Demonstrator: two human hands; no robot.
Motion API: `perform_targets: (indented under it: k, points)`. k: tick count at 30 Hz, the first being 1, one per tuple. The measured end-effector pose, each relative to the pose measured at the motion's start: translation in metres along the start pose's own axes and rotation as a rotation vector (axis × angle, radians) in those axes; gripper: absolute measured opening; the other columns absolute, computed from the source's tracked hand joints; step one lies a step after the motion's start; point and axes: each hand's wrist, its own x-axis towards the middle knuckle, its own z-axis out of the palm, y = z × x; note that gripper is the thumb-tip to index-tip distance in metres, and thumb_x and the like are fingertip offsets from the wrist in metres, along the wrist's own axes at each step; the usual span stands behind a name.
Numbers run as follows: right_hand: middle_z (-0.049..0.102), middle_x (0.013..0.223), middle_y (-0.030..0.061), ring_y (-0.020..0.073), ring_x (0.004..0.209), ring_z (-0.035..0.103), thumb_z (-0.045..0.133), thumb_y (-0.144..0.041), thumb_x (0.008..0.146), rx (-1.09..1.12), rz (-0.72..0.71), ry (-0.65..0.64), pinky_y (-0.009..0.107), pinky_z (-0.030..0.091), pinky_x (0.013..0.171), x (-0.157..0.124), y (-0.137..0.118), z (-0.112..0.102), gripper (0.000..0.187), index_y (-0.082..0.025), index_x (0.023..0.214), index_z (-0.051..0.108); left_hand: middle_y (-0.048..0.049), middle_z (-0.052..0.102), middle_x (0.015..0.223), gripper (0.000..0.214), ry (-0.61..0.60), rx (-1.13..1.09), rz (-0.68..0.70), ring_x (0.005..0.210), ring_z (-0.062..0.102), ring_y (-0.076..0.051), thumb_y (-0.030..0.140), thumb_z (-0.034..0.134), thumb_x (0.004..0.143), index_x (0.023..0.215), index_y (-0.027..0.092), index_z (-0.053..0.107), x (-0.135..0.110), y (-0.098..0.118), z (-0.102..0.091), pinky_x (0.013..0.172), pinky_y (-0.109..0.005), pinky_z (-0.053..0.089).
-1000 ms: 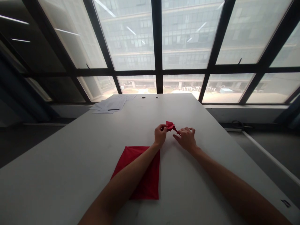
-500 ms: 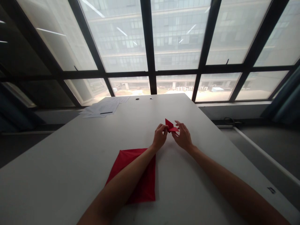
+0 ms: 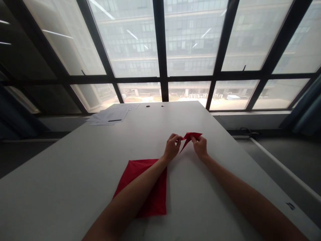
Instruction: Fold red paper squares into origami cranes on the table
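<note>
A small piece of folded red paper (image 3: pixel 192 135) is held between my two hands, just above the white table (image 3: pixel 105 174). One pointed flap spreads to the right and another points down toward me. My left hand (image 3: pixel 173 146) pinches its left tip between thumb and fingers. On the other side my right hand (image 3: pixel 200 145) grips the folded body, thumb in front; the fingers behind are partly hidden. Beneath my left forearm lies a larger red sheet (image 3: pixel 155 190), creased at its upper left corner and partly covered by the arm.
Loose white papers (image 3: pixel 107 115) with a dark pen-like stick (image 3: pixel 114 120) on them lie at the far left of the table. Two small dark spots mark its far end. A dark label (image 3: pixel 291 206) sits near the right edge. Tall windows stand behind.
The folded red paper has turned, so its flaps now point right and down instead of up. My right hand, its fingers apart before, has closed on it. My left hand keeps its pinch.
</note>
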Motion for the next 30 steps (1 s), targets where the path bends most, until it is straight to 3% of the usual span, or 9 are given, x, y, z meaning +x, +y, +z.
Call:
perform_targets:
  k: [5, 8, 10, 13, 17, 22, 30]
  points:
    - [0.074, 0.074, 0.0087, 0.0226, 0.066, 0.063, 0.065, -0.042, 0.080, 0.045, 0.007, -0.080, 0.033, 0.049, 0.064, 0.001, 0.004, 0.000, 0.030, -0.014, 0.079, 0.074, -0.0050, 0.064, 0.098, 0.010, -0.082, 0.024, -0.095, 0.089, 0.062, -0.018, 0.028, 0.070, 0.086, 0.092, 0.020, 0.071, -0.002, -0.005, 0.003, 0.082, -0.032, 0.052]
    - [0.074, 0.078, 0.0093, 0.0228, 0.071, 0.064, 0.064, -0.045, 0.081, 0.081, 0.001, -0.130, 0.035, 0.050, 0.068, 0.002, 0.005, 0.001, 0.032, -0.014, 0.082, 0.074, -0.0032, 0.068, 0.085, 0.013, -0.089, 0.005, -0.165, 0.079, 0.064, -0.017, 0.028, 0.061, 0.092, 0.085, 0.019, 0.070, 0.000, -0.009, 0.003, 0.074, -0.029, 0.051]
    - [0.074, 0.083, 0.0094, 0.0230, 0.076, 0.065, 0.063, -0.047, 0.081, 0.102, -0.003, -0.142, 0.035, 0.051, 0.072, 0.003, 0.006, 0.001, 0.034, -0.015, 0.084, 0.074, -0.0013, 0.069, 0.078, 0.016, -0.095, -0.012, -0.184, 0.070, 0.064, -0.015, 0.025, 0.054, 0.095, 0.091, 0.019, 0.068, 0.001, -0.011, 0.002, 0.066, -0.026, 0.050]
    - [0.074, 0.084, 0.0089, 0.0227, 0.077, 0.065, 0.062, -0.050, 0.082, 0.130, 0.001, -0.161, 0.035, 0.052, 0.072, 0.003, 0.009, 0.002, 0.037, -0.015, 0.087, 0.073, 0.0014, 0.068, 0.075, 0.014, -0.103, -0.017, -0.184, 0.065, 0.062, -0.013, 0.021, 0.052, 0.096, 0.098, 0.020, 0.065, 0.001, -0.011, 0.003, 0.062, -0.023, 0.047]
    - [0.072, 0.080, 0.0080, 0.0207, 0.071, 0.063, 0.061, -0.051, 0.083, 0.152, 0.013, -0.155, 0.033, 0.051, 0.066, 0.002, 0.009, 0.003, 0.038, -0.014, 0.087, 0.071, -0.0007, 0.067, 0.090, 0.004, -0.126, 0.030, -0.129, 0.076, 0.062, -0.014, 0.023, 0.063, 0.090, 0.090, 0.021, 0.066, -0.002, -0.005, 0.004, 0.070, -0.025, 0.047]
    - [0.071, 0.074, 0.0068, 0.0187, 0.063, 0.059, 0.062, -0.052, 0.083, 0.147, 0.013, -0.211, 0.030, 0.047, 0.057, 0.000, 0.007, 0.004, 0.039, -0.014, 0.084, 0.072, -0.0016, 0.064, 0.086, 0.011, -0.092, 0.191, -0.100, 0.074, 0.060, -0.016, 0.027, 0.073, 0.083, 0.086, 0.020, 0.065, -0.003, -0.002, -0.002, 0.069, -0.027, 0.047]
    - [0.067, 0.071, 0.0045, 0.0170, 0.060, 0.054, 0.061, -0.053, 0.083, 0.109, -0.014, -0.172, 0.029, 0.044, 0.055, 0.000, 0.006, 0.003, 0.039, -0.015, 0.081, 0.069, -0.0030, 0.070, 0.085, 0.010, -0.051, 0.056, -0.166, 0.074, 0.064, -0.016, 0.024, 0.060, 0.091, 0.087, 0.020, 0.068, 0.001, -0.009, -0.001, 0.071, -0.027, 0.050]
